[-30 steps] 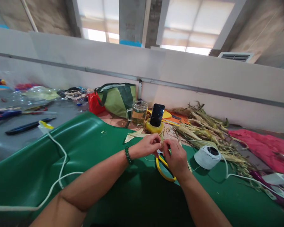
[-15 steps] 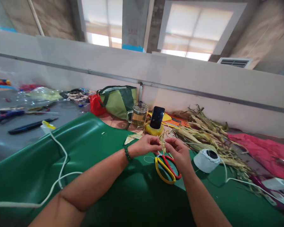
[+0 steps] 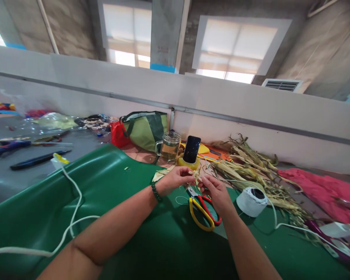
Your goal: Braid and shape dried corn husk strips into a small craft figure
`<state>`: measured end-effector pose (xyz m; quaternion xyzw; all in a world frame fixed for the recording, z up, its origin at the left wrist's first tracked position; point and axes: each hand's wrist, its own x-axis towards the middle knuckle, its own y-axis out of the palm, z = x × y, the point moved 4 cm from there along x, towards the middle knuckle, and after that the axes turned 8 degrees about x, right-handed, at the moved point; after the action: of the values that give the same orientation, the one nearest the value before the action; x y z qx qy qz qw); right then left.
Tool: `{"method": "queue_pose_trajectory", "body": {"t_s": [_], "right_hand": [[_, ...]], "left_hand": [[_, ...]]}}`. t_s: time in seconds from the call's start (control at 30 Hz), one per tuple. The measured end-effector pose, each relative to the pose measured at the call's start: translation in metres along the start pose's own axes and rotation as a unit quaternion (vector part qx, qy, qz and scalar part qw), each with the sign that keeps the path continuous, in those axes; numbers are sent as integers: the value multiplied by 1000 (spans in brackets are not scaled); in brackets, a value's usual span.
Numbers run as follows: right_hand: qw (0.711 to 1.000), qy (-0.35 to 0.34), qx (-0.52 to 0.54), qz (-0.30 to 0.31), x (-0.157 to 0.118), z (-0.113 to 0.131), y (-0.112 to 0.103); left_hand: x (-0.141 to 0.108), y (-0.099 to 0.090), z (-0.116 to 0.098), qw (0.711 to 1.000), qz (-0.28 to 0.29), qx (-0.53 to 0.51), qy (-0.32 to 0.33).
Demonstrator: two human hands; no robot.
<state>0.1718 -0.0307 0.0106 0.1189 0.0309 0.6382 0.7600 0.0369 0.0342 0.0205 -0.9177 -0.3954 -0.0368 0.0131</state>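
Between my fingertips is a small pale piece of corn husk [image 3: 197, 177]. My left hand [image 3: 177, 179], with a green bead bracelet at the wrist, pinches it from the left. From the right, my right hand [image 3: 217, 190] grips it with thumb and fingers closed. Scissors [image 3: 202, 212] with one yellow and one red handle lie just below my hands, their blades partly hidden. Pale husk pieces [image 3: 160, 175] rest beyond my left wrist. A spool of white thread [image 3: 252, 202] stands right of my right hand.
A green sheet [image 3: 111, 182] covers the near table. Behind my hands stand a glass mug [image 3: 170, 147] and a phone [image 3: 191, 149] propped on a yellow tape roll [image 3: 188, 162]. Dried corn husks [image 3: 251, 167] lie at right. A white cord [image 3: 76, 190] crosses at left.
My hands have drawn closer together at the husk piece, and my right hand has shifted left. More of the scissors' blades shows now. The whole view has tilted slightly.
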Motion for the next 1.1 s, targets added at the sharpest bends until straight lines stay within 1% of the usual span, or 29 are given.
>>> {"method": "queue_pose_trajectory", "body": {"t_s": [0.2,0.27,0.37,0.43,0.5,0.53,0.57,0.6,0.63,0.67,0.73,0.77,0.8,0.87,0.93,1.0,1.03,1.07,1.1], "right_hand": [[1000,0,10,-15,3,-8,-4],[1000,-13,-4,-17,3,-7,-3],[996,-70,-46,-25,4,1,-3],[986,-129,-84,-61,4,11,-8],[968,-175,-151,-95,-1,18,-14],[958,-181,-202,-97,-6,18,-16],[946,-171,-267,-75,-12,16,-16],[929,-139,-341,-26,-19,8,-15],[906,-104,-410,4,-28,0,-15],[874,-79,-479,19,-38,-9,-15],[805,-22,-592,17,-54,-26,-17],[783,-3,-622,18,-59,-32,-17],[768,8,-640,17,-61,-36,-16],[752,34,-658,17,-57,-37,-13],[743,54,-666,29,-49,-33,-9],[747,53,-662,41,-44,-27,-8],[759,42,-648,42,-44,-24,-9],[781,30,-623,36,-47,-21,-13],[811,14,-585,20,-52,-20,-19]], "left_hand": [[0,2,0,1000,-9,-7,-5],[0,2,-1,1000,-8,5,-4],[0,-1,-4,1000,-11,19,0],[0,-5,-6,999,-24,21,3],[0,-10,-8,999,-35,17,4],[0,-12,-10,999,-38,11,5],[-1,-13,-11,999,-39,3,5],[-2,-14,-12,999,-36,-7,6],[-3,-15,-14,999,-33,-17,8],[-3,-16,-15,999,-29,-24,11],[-5,-15,-19,999,-18,-31,19],[-5,-14,-20,999,-14,-29,25],[-6,-12,-23,999,-11,-25,30],[-5,-9,-27,999,-8,-26,36],[-6,-5,-34,998,-5,-40,40],[-8,-3,-43,997,-6,-57,48],[-9,-4,-48,996,-10,-63,54],[-11,-5,-53,996,-15,-68,61],[-14,-6,-59,995,-20,-73,68]]}}
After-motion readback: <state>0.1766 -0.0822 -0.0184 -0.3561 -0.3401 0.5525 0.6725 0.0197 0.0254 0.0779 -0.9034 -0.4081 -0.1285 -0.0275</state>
